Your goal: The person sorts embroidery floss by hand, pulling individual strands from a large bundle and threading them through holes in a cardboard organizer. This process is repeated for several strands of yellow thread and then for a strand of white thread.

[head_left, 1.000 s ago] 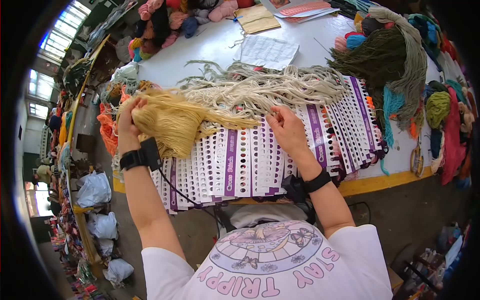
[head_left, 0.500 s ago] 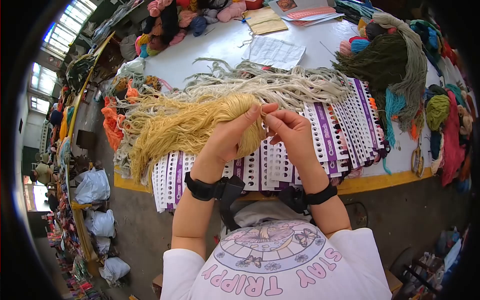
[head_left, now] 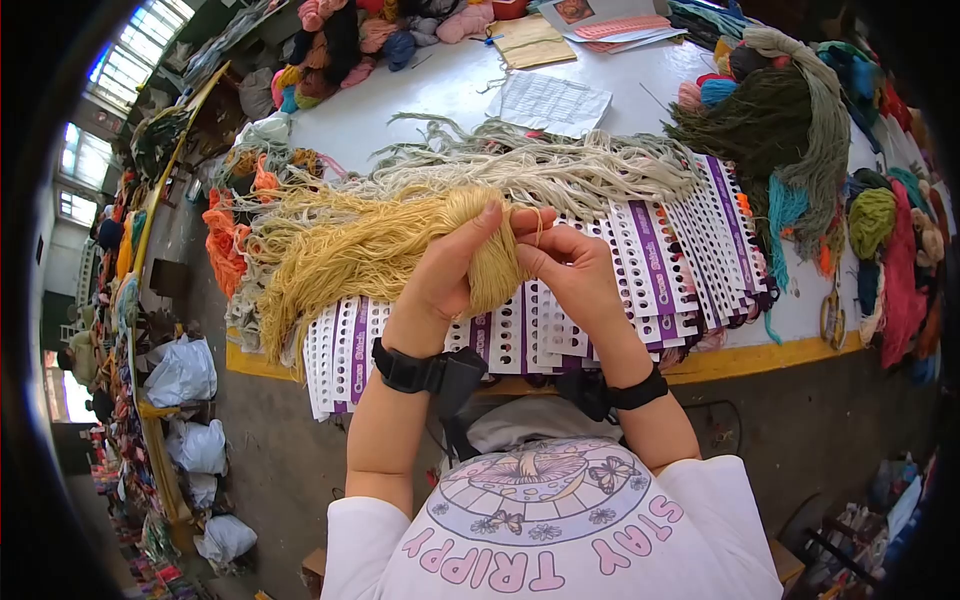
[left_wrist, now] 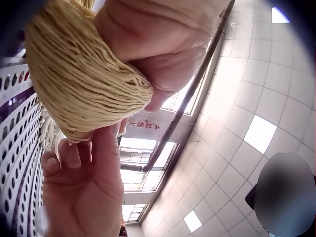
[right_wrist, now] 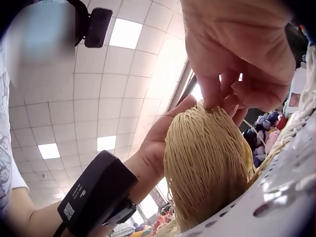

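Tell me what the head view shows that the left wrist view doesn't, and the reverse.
Only the head view shows the scissors at the table's right, the gridded paper sheet and the dark green yarn.

Only the left wrist view shows the tiled ceiling and a brown pipe running across in front of the windows.

Both show the yellow skein with the left hand and right hand at it, plus the perforated white cards.

Glaring windows [head_left: 135,55] leftward; dark, warped fisheye edges
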The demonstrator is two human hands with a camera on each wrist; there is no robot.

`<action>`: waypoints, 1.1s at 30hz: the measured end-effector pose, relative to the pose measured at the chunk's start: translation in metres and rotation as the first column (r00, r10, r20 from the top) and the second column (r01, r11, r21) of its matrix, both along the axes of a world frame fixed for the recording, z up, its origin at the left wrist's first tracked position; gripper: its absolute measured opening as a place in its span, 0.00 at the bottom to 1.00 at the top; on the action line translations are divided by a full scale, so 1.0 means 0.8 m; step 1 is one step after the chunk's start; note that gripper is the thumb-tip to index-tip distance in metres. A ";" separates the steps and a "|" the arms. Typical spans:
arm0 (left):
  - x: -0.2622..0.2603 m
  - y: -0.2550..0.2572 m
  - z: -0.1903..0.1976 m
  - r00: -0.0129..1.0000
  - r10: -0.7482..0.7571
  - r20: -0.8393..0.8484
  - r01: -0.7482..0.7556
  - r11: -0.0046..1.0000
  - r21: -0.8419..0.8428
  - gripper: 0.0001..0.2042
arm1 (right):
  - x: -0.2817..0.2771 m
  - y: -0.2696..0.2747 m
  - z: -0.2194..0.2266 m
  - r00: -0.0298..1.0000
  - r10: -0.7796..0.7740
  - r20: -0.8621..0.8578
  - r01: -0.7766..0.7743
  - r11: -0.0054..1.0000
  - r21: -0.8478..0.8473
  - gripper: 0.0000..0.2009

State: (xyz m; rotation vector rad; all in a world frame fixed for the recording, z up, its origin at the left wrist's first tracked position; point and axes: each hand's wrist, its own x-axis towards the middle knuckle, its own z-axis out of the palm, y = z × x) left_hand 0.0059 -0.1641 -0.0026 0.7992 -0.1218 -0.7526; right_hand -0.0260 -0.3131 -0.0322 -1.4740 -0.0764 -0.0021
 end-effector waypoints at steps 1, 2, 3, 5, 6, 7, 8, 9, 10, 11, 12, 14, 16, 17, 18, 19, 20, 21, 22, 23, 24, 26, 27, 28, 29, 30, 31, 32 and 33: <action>-0.001 -0.001 0.000 1.000 0.009 -0.011 -0.009 1.000 -0.005 0.23 | 0.000 -0.001 0.000 1.000 0.007 -0.001 -0.007 1.000 0.025 0.08; -0.001 -0.001 0.000 1.000 0.018 -0.023 -0.018 1.000 -0.010 0.23 | 0.000 0.000 -0.001 1.000 0.015 -0.002 -0.015 0.999 0.051 0.07; -0.001 0.000 0.000 0.999 0.031 -0.029 -0.031 0.999 -0.004 0.23 | 0.001 0.002 -0.002 1.000 -0.006 0.030 0.002 0.993 0.118 0.07; 0.000 0.002 0.000 0.997 0.058 -0.043 -0.058 0.998 0.007 0.23 | 0.003 0.006 -0.004 0.995 -0.053 0.088 0.029 0.967 0.251 0.07; 0.001 0.004 -0.002 0.998 0.054 -0.020 -0.054 0.998 0.017 0.23 | 0.003 0.004 0.000 0.999 -0.031 0.017 0.026 0.965 0.262 0.07; 0.004 0.007 -0.007 0.999 0.049 0.003 -0.049 0.998 0.027 0.23 | 0.001 0.000 0.006 0.999 -0.010 -0.053 0.024 0.962 0.272 0.07; 0.006 0.008 -0.009 0.999 0.043 0.026 -0.044 0.998 0.037 0.23 | 0.000 -0.005 0.009 0.992 0.013 -0.122 0.023 0.959 0.283 0.07; 0.006 0.007 -0.009 0.999 0.042 0.017 -0.043 0.998 0.036 0.22 | 0.000 -0.009 0.005 0.983 0.099 -0.157 -0.014 0.884 0.467 0.07; 0.006 0.006 -0.009 0.999 0.042 0.008 -0.042 0.998 0.035 0.22 | 0.002 -0.012 -0.002 0.967 0.189 -0.171 -0.038 0.772 0.635 0.08; 0.005 0.005 -0.009 0.999 0.042 0.000 -0.042 0.999 0.035 0.21 | 0.004 -0.014 -0.006 0.945 0.280 -0.168 -0.048 0.627 0.777 0.08; 0.003 0.003 -0.007 0.998 0.055 0.014 -0.056 0.997 0.046 0.21 | 0.005 -0.016 -0.006 0.936 0.294 -0.194 -0.056 0.668 0.742 0.08; -0.002 -0.001 0.001 0.996 0.082 0.042 -0.084 0.994 0.067 0.21 | 0.006 -0.017 -0.006 0.915 0.317 -0.250 -0.075 0.742 0.666 0.08; -0.002 -0.002 0.000 0.998 0.014 0.053 -0.019 0.995 0.093 0.24 | 0.004 -0.011 -0.002 0.949 0.187 -0.252 -0.066 0.905 0.420 0.08; -0.002 -0.002 -0.001 0.998 -0.021 0.058 0.015 0.994 0.106 0.25 | 0.003 -0.007 0.000 0.963 0.122 -0.239 -0.051 0.958 0.283 0.08; -0.003 -0.003 -0.001 0.998 -0.020 0.063 0.011 0.992 0.128 0.25 | 0.003 -0.004 0.003 0.967 0.108 -0.229 -0.036 0.954 0.298 0.07; -0.004 -0.004 0.001 0.998 -0.018 0.068 0.008 0.989 0.150 0.25 | 0.002 -0.001 0.006 0.971 0.095 -0.219 -0.022 0.949 0.313 0.07; -0.005 -0.005 0.003 0.997 -0.017 0.074 0.004 0.985 0.171 0.25 | 0.002 0.001 0.007 0.974 0.082 -0.209 -0.009 0.945 0.328 0.07; -0.005 -0.005 0.004 0.998 0.001 0.062 -0.009 0.990 0.144 0.24 | 0.002 0.000 0.005 0.974 0.076 -0.213 -0.002 0.945 0.328 0.07; -0.005 -0.006 0.006 0.999 0.018 0.050 -0.024 0.993 0.116 0.23 | 0.002 -0.002 0.003 0.974 0.070 -0.217 0.005 0.945 0.327 0.07; -0.006 -0.005 0.007 0.999 0.035 0.038 -0.039 0.995 0.088 0.22 | 0.003 -0.004 0.000 0.973 0.065 -0.220 0.011 0.945 0.326 0.07; -0.005 -0.004 0.008 0.998 0.057 0.023 -0.059 0.993 0.107 0.22 | 0.003 -0.005 -0.002 0.974 0.073 -0.214 0.009 0.932 0.362 0.07; -0.004 -0.002 0.009 0.995 0.100 -0.006 -0.098 0.985 0.143 0.20 | 0.002 -0.008 -0.005 0.975 0.088 -0.202 0.007 0.903 0.429 0.07; -0.003 -0.002 0.008 0.994 0.110 0.004 -0.109 0.984 0.142 0.19 | 0.002 -0.008 -0.004 0.974 0.092 -0.205 0.010 0.895 0.447 0.07; -0.003 -0.002 0.006 0.993 0.121 0.014 -0.121 0.983 0.141 0.18 | 0.001 -0.008 -0.002 0.973 0.096 -0.208 0.012 0.886 0.464 0.08; -0.003 -0.002 0.005 0.991 0.132 0.025 -0.134 0.981 0.139 0.17 | 0.001 -0.008 -0.001 0.972 0.101 -0.211 0.014 0.876 0.482 0.08; -0.004 -0.003 0.006 0.991 0.134 0.016 -0.134 0.978 0.158 0.16 | 0.000 -0.008 -0.002 0.974 0.107 -0.197 0.001 0.877 0.480 0.08; -0.005 -0.005 0.006 0.991 0.136 0.007 -0.135 0.975 0.177 0.15 | 0.000 -0.008 -0.004 0.976 0.113 -0.184 -0.012 0.878 0.478 0.08; -0.006 -0.006 0.007 0.990 0.139 -0.002 -0.136 0.971 0.196 0.15 | -0.001 -0.008 -0.005 0.978 0.120 -0.171 -0.024 0.879 0.476 0.09; -0.007 -0.007 0.007 0.988 0.150 0.030 -0.153 0.965 0.213 0.14 | -0.001 -0.008 -0.005 0.977 0.120 -0.178 -0.018 0.872 0.490 0.09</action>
